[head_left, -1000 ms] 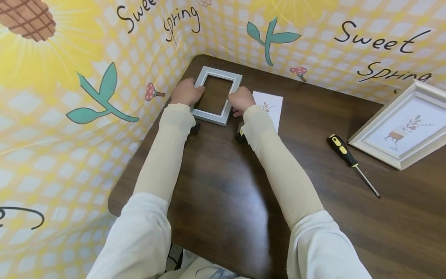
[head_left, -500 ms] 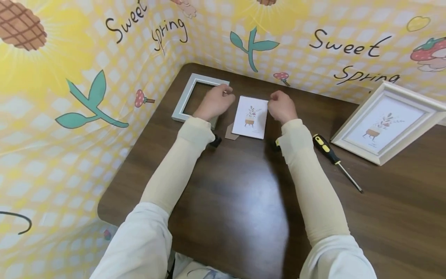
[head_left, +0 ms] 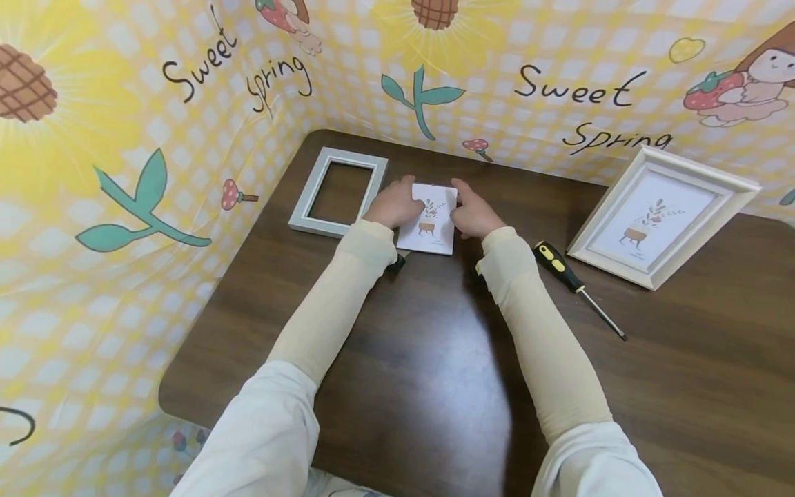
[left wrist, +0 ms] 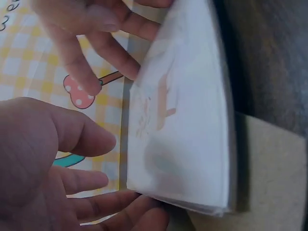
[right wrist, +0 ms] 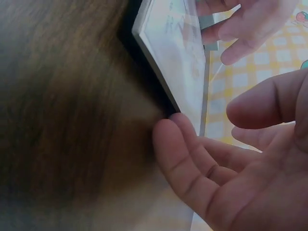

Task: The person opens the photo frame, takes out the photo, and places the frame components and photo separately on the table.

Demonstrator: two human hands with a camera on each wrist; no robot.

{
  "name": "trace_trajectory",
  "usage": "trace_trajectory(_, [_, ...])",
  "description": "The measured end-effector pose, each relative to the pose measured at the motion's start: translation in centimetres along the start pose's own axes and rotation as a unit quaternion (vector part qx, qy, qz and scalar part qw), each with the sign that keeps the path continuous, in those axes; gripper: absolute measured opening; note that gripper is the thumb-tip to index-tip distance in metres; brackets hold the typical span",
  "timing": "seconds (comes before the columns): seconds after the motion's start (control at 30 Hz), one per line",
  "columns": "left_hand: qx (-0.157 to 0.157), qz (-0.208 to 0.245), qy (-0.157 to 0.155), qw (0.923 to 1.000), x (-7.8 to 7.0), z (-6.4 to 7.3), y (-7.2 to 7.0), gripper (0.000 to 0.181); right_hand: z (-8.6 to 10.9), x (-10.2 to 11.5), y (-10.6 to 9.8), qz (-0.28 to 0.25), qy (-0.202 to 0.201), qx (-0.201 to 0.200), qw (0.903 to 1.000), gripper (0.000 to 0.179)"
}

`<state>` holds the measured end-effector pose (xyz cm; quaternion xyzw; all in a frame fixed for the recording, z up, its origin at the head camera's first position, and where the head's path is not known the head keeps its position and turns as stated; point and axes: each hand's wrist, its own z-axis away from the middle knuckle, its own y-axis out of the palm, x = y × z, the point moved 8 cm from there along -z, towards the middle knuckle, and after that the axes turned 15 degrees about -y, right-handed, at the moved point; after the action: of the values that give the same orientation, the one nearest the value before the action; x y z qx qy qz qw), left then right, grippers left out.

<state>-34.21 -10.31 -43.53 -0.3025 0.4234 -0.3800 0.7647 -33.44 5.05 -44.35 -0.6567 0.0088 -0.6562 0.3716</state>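
Shifting off the grey frame [head_left: 312,190], we now touch the picture card [head_left: 439,228] between left hand [head_left: 393,205] and right hand [head_left: 477,214], fingers [right wrist: 169,144] loose, nothing pinched, so work's on the card.

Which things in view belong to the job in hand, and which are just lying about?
Likely in the job:
printed card, between the left hand and right hand
tan board, sticking out past the card's edge
grey frame, flat beside the left hand, perhaps next

Apparently lying about:
screwdriver, untouched
cream frame, standing, already showing a print
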Motion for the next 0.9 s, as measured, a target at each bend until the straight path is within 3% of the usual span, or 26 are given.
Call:
trace_trajectory(0.33, [0.020,0.048,0.011,0.9986,0.2,0.8,-0.1,0.063,-0.1,-0.2,0.0,-0.019,-0.001,-0.022,0.9996,0.071])
trace_trajectory(0.5, [0.020,0.050,-0.002,0.9986,0.5,0.8,-0.1,0.063,0.0,-0.2,-0.1,-0.012,0.001,-0.028,0.9995,0.068])
trace_trajectory(0.6, [0.004,0.028,-0.006,0.9996,0.4,1.0,-0.3,0.062,0.0,-0.1,-0.4,0.009,0.001,-0.032,0.9994,0.065])
trace_trajectory(0.7, [-0.043,-0.024,0.027,0.9984,-0.3,1.8,-0.8,0.058,-0.3,0.2,-1.3,0.075,-0.012,-0.040,0.9963,0.062])
trace_trajectory(0.73, [-0.060,-0.051,0.052,0.9955,-0.7,2.3,-0.8,0.055,-0.6,0.3,-1.6,0.100,-0.018,-0.038,0.9941,0.061])
trace_trajectory(0.8, [-0.092,-0.120,0.122,0.9810,-1.7,3.7,-0.5,0.049,-1.3,0.7,-2.0,0.150,-0.033,-0.024,0.9879,0.059])
trace_trajectory(0.9, [-0.108,-0.214,0.236,0.9417,-2.7,6.3,1.0,0.044,-2.9,1.5,-1.7,0.210,-0.063,0.021,0.9754,0.057])
